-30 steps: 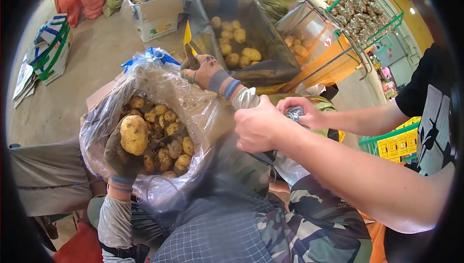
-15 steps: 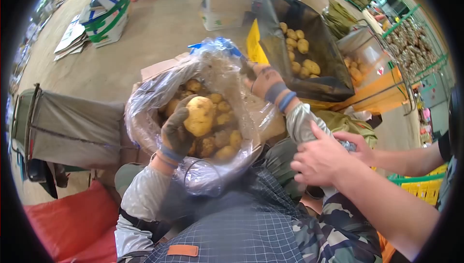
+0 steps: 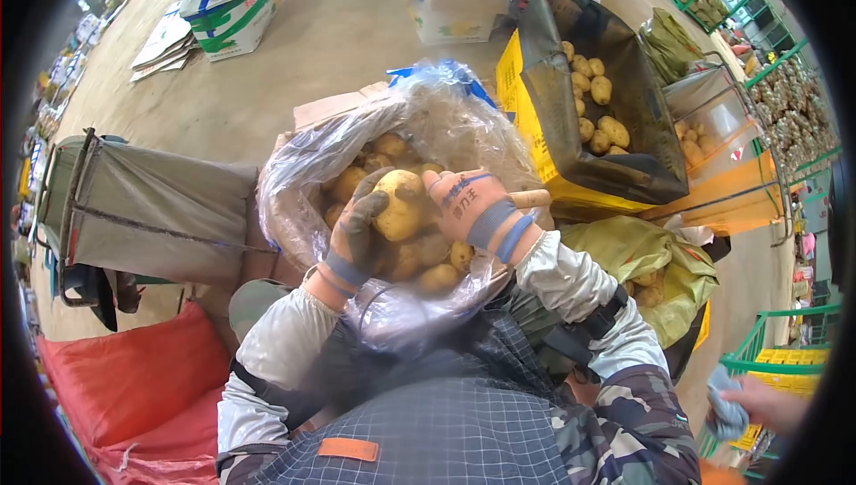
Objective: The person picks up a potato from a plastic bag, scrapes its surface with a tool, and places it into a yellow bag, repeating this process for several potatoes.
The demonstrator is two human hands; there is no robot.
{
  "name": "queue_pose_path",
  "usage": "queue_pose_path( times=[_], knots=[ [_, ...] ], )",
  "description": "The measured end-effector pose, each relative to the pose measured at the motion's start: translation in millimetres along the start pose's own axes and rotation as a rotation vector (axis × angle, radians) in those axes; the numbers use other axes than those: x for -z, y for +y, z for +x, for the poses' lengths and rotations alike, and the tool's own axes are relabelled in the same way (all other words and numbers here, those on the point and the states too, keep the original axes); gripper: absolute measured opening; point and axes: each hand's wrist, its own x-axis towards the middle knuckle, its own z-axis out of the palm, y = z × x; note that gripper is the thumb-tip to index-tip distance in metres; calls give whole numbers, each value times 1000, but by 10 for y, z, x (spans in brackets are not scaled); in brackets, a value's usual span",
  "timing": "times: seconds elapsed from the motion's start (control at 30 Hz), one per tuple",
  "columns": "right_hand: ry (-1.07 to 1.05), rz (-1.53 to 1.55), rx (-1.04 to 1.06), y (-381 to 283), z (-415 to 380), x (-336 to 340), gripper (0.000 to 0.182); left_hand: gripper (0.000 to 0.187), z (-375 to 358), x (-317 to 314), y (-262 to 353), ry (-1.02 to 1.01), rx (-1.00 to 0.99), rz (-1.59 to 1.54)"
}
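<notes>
My left hand (image 3: 358, 228), in a dark-palmed glove, grips a large potato (image 3: 401, 206) above the plastic-lined box (image 3: 290, 184). More potatoes (image 3: 440, 278) lie inside that box, some hidden beneath my hands. My right hand (image 3: 473, 204), gloved in orange with blue bands, is closed close beside the held potato, its fingertips near the potato's right side. A wooden handle (image 3: 532, 199) sticks out to the right of this fist; the tool's other end is hidden.
A dark-lined yellow crate (image 3: 526, 119) with potatoes stands at the upper right, beside a green sack (image 3: 660, 258). A grey fabric container (image 3: 160, 209) and red sacks (image 3: 134, 369) sit left. Another person's hand (image 3: 771, 400) holds a grey cloth (image 3: 727, 400) at lower right.
My right hand has moved from the box's far right edge in to the potato. The other person's hands have left my right sleeve. The whole view has shifted slightly.
</notes>
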Motion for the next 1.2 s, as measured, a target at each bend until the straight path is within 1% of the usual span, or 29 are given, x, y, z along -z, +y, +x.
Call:
queue_pose_path(
  times=[0.07, 0.13, 0.17, 0.23, 0.3, 0.37, 0.4, 0.43, 0.47, 0.5, 0.53, 0.57, 0.6, 0.63, 0.67, 0.7, 0.73, 0.77, 0.8, 0.83, 0.87, 0.9, 0.93, 1.0, 1.07, 1.13, 1.17, 1.2],
  knots=[
    [106, 63, 14, -9, 2, -79, 43, 51, 26, 76, -35, 20, 7, 20],
    [343, 327, -51, -3, 51, -161, 37, 51, 91, 90, 22, 13, 14, 40],
    [247, 795, -108, 65, 58, -165, 36, 51, 90, 76, 53, 8, -1, 22],
    [-10, 1721, -216, 172, -7, 74, 33, 52, 51, -79, 183, -1, -28, -15],
    [-80, 2096, -42, 245, -56, -15, 34, 53, -22, -187, 236, -54, -182, 278],
    [-61, 2149, 13, 229, 51, -138, 38, 50, 11, -290, 294, -55, -278, 576],
    [-52, 2175, 41, 221, 104, -200, 40, 47, 27, -331, 304, -20, -287, 725],
    [-6, 2123, 11, 125, 133, -268, 41, 45, 32, -372, 317, 18, -295, 874],
    [36, 2072, -20, 73, 138, -311, 43, 46, 14, -428, 362, 0, -277, 899],
    [-35, 2109, 16, 120, 42, -227, 49, 47, -34, -489, 430, -14, -256, 922],
    [16, 2202, 29, 130, -25, -172, 49, 48, -80, -504, 482, -26, -238, 943],
    [69, 2289, 47, 151, -59, -112, 50, 51, -170, -437, 529, 81, -159, 776],
    [119, 2373, 68, 186, -72, -90, 50, 53, -253, -247, 721, 52, -147, 804],
    [259, 2326, 105, 424, -3, -304, 45, 55, -391, -156, 899, 143, -234, 871],
    [398, 2271, 136, 663, 65, -518, 40, 53, -584, -31, 1169, 274, -206, 913],
    [248, 2484, 191, 1085, 65, -581, 40, 52, -791, 233, 1399, 377, -260, 842],
    [79, 2687, 215, 1507, 66, -641, 42, 50, -1079, 360, 1705, 450, -252, 868],
    [441, 2435, -15, 1778, -94, -575, 45, 49, -1384, 490, 1995, 505, -277, 846],
    [581, 2462, -89, 1997, -207, -559, 49, 48, -1725, 779, 2289, 500, -319, 745],
    [727, 2473, -163, 2219, -317, -547, 52, 48, -2043, 922, 2506, 583, -341, 702],
    [871, 2468, -235, 2440, -424, -534, 55, 47, -2316, 1062, 2635, 683, -381, 749],
    [937, 2358, -340, 2810, -558, -666, 55, 46, -2541, 1114, 2706, 625, -413, 665],
    [979, 2357, -390, 3071, -648, -807, 52, 47, -2547, 832, 2582, 725, -453, 774],
    [1063, 2358, -481, 3467, -732, -1128, 48, 47, -2692, 748, 2567, 761, -477, 822],
    [1073, 2612, -586, 3738, -758, -1378, 49, 47, -2881, 776, 2681, 777, -493, 825],
    [1104, 2663, -657, 3785, -783, -1511, 50, 47, -3031, 844, 2801, 795, -496, 823],
    [1132, 2590, -665, 3728, -768, -1538, 52, 47, -3095, 878, 2863, 805, -497, 823],
    [1066, 2608, -518, 3715, -768, -1531, 52, 47, -3138, 897, 2920, 815, -496, 823]
  ],
)
